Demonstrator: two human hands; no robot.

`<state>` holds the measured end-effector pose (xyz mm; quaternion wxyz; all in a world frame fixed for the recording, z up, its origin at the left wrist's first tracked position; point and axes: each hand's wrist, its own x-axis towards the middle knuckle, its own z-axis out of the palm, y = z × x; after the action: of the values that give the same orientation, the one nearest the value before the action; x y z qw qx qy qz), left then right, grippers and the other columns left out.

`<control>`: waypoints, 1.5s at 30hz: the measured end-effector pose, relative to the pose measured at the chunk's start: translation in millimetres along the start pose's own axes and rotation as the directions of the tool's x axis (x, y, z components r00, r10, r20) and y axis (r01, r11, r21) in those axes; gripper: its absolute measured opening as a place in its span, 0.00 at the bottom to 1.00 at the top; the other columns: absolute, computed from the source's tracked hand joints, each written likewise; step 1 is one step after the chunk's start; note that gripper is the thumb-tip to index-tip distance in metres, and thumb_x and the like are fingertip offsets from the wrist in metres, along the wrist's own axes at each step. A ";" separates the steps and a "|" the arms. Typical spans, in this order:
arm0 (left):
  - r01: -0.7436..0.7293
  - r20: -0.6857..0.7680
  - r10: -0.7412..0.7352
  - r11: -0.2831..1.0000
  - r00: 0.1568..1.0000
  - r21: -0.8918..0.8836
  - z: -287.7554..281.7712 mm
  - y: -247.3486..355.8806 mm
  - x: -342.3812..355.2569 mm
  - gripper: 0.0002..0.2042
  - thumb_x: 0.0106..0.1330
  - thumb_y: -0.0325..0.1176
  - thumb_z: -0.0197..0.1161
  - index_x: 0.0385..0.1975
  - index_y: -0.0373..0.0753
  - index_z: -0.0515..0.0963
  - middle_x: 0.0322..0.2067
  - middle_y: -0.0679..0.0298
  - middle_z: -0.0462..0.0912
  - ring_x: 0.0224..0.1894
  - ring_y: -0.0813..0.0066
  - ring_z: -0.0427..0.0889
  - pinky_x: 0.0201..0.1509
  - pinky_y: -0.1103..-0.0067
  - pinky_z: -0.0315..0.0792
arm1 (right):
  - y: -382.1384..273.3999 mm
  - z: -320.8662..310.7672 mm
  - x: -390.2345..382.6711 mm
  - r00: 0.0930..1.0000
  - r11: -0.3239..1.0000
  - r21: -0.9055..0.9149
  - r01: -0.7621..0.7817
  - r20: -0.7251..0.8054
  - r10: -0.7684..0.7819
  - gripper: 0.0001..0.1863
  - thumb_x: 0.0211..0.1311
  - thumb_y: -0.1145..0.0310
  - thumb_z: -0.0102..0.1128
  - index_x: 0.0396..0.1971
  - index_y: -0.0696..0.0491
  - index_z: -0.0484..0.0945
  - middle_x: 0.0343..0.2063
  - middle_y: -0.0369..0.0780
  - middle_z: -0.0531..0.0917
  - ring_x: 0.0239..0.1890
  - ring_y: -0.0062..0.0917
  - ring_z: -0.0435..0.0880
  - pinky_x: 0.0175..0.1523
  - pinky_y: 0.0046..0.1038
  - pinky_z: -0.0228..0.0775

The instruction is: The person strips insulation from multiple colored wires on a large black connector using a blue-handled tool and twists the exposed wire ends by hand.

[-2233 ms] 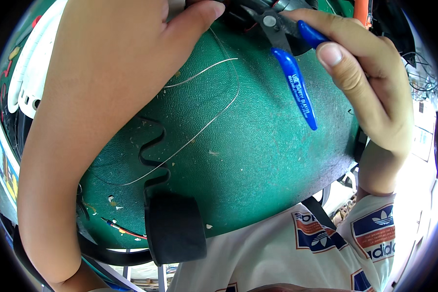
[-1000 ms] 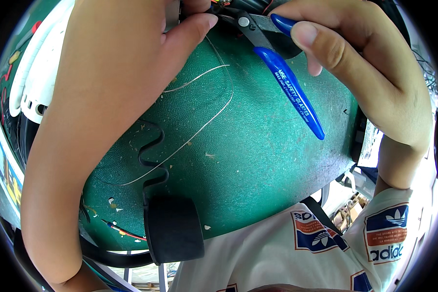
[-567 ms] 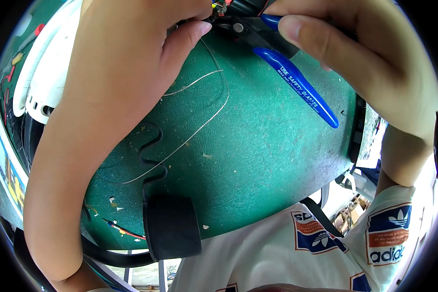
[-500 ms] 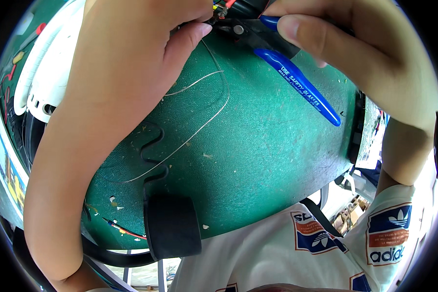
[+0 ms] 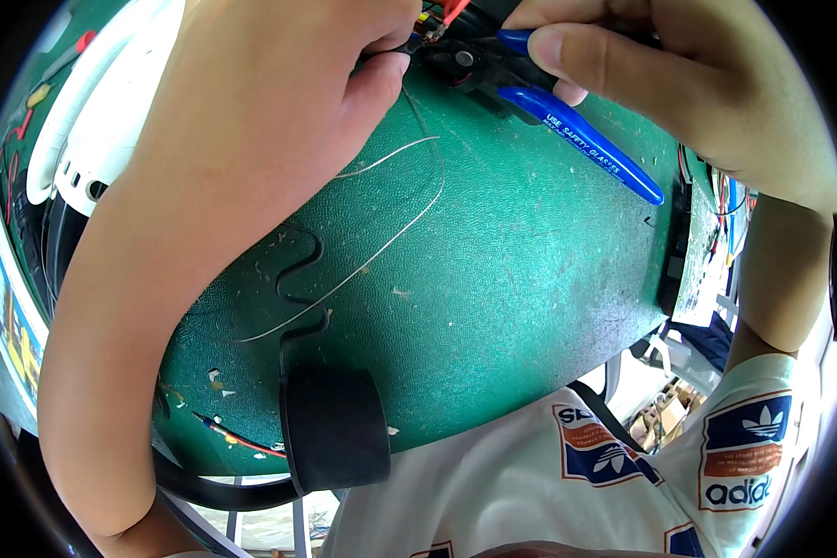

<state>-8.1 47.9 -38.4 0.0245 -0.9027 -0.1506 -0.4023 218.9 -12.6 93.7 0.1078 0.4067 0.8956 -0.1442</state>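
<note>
My right hand [image 5: 679,93] grips blue-handled cutters [image 5: 577,139], with thumb on the upper handle while the longer lower handle slants down-right. The jaws reach toward small wired parts [image 5: 432,33] at the top centre, beside a red piece [image 5: 454,11]. My left hand [image 5: 288,102] is closed there, thumb and fingertips at the wired parts; exactly what it pinches is hidden. Below lie a thin looped wire [image 5: 386,246] and a wavy black strip [image 5: 302,270] running to a black cylindrical piece [image 5: 335,428], all on the green mat [image 5: 502,279].
A white plastic housing [image 5: 74,149] and red leads [image 5: 14,186] sit at far left. A board with wires [image 5: 697,260] is at the right edge. A thin red-and-black lead [image 5: 242,439] lies near the front edge, above my white clothing [image 5: 493,484].
The cutters' lower handle has swung up and rightward as my right hand turned, its jaws lowered toward the wired parts. My left hand has shifted slightly right; more red shows beside it.
</note>
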 end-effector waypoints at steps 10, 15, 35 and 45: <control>0.129 0.103 -0.104 0.950 0.989 -0.283 -11.4 -5.8 6.0 0.07 0.52 0.24 0.69 0.29 0.38 0.78 0.48 0.53 0.76 0.52 0.50 0.76 0.59 0.61 0.65 | -2.3 0.7 -1.4 1.000 1.000 -0.016 0.014 -0.002 -0.014 0.16 0.68 0.60 0.61 0.44 0.58 0.78 0.27 0.47 0.80 0.27 0.38 0.80 0.34 0.34 0.70; 0.169 0.142 -0.131 0.940 0.981 -0.297 -9.9 -8.4 -2.7 0.07 0.53 0.23 0.68 0.30 0.38 0.78 0.48 0.54 0.76 0.53 0.51 0.75 0.60 0.61 0.64 | -4.5 2.5 -2.3 1.000 1.000 -0.023 0.017 -0.003 -0.017 0.15 0.69 0.61 0.60 0.43 0.58 0.78 0.27 0.47 0.80 0.27 0.39 0.80 0.34 0.35 0.70; 0.162 0.152 -0.127 0.955 0.980 -0.250 -13.8 -4.6 -1.3 0.07 0.54 0.23 0.69 0.31 0.36 0.79 0.49 0.53 0.75 0.56 0.50 0.73 0.63 0.60 0.62 | -9.4 8.9 -1.6 0.999 0.999 -0.030 0.030 -0.017 -0.031 0.13 0.71 0.63 0.57 0.41 0.60 0.77 0.24 0.49 0.79 0.26 0.43 0.79 0.33 0.38 0.70; 0.219 0.159 -0.181 0.938 0.970 -0.269 -27.4 14.7 14.4 0.07 0.54 0.22 0.69 0.31 0.35 0.79 0.48 0.55 0.76 0.54 0.52 0.74 0.61 0.61 0.63 | -9.4 12.4 2.1 0.999 0.999 -0.030 0.034 -0.006 -0.035 0.12 0.73 0.64 0.56 0.39 0.60 0.76 0.23 0.50 0.78 0.25 0.45 0.79 0.33 0.40 0.69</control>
<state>-14.5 33.0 -8.3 -0.1567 -0.9013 -0.1838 -0.3596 211.4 -21.3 83.1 0.1086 0.3900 0.9049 -0.1315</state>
